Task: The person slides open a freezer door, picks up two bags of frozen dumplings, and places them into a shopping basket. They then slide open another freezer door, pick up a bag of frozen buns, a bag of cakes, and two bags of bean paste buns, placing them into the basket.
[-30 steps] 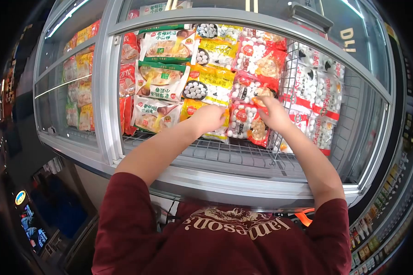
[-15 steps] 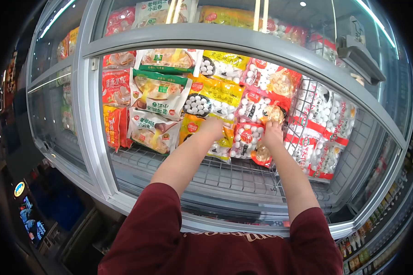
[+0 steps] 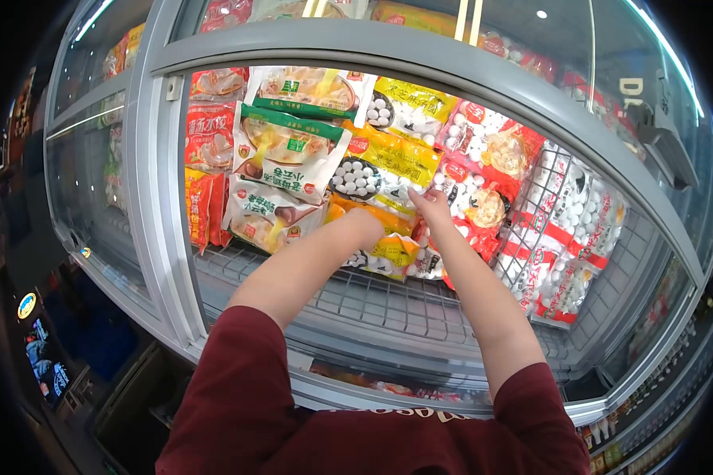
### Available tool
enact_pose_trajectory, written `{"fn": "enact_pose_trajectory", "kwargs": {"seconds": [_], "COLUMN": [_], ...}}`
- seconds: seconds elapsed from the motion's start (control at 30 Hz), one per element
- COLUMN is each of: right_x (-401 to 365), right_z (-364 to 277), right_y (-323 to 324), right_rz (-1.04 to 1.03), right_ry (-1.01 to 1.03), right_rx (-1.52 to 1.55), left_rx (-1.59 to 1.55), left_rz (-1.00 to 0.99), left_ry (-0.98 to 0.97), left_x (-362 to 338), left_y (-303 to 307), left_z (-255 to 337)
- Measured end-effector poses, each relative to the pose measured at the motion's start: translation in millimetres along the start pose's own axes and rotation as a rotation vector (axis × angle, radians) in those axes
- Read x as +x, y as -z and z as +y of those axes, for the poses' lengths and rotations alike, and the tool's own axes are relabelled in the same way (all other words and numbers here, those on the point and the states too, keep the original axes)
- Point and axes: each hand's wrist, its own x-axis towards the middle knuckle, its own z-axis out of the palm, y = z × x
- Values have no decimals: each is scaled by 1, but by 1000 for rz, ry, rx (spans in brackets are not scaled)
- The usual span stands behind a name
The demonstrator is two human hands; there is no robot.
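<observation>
Yellow bags of rice balls (image 3: 396, 158) lie in a column in the middle of the freezer. My left hand (image 3: 364, 228) reaches in at the front yellow bag (image 3: 390, 252), its fingers hidden between that bag and the one behind. At the right edge of the middle yellow bag, my right hand (image 3: 431, 207) has its thumb and fingers bent in a pinch on the bag's edge. Red-and-white bags of rice balls (image 3: 459, 186) lie just right of this hand. White-and-green bags of wontons (image 3: 285, 154) are to the left of my left hand.
A grey freezer frame (image 3: 309, 47) with glass panels surrounds the opening. Wire basket mesh (image 3: 356, 297) runs along the front, and a wire divider (image 3: 548, 178) separates more red-and-white bags (image 3: 582, 214) at right. Red dumpling bags (image 3: 211, 136) sit at far left.
My right hand has moved left from the red-and-white bags to the yellow bag's edge. The front yellow bag looks more crumpled around my left hand. The view has shifted slightly.
</observation>
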Motion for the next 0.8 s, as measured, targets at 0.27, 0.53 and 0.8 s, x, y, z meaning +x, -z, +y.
{"fn": "enact_pose_trajectory", "kwargs": {"seconds": [0.27,0.53,0.8], "right_x": [33,-3,-9], "right_z": [-58,-45,3], "right_y": [21,34,7], "right_rz": [-81,-164,-93], "right_ry": [-32,111,43], "right_rx": [337,180,29], "left_rx": [-93,49,162], "left_rz": [411,1101,931], "left_ry": [91,376,-147], "left_x": [5,38,5], "left_y": [80,78,-9], "left_z": [-59,-69,-70]}}
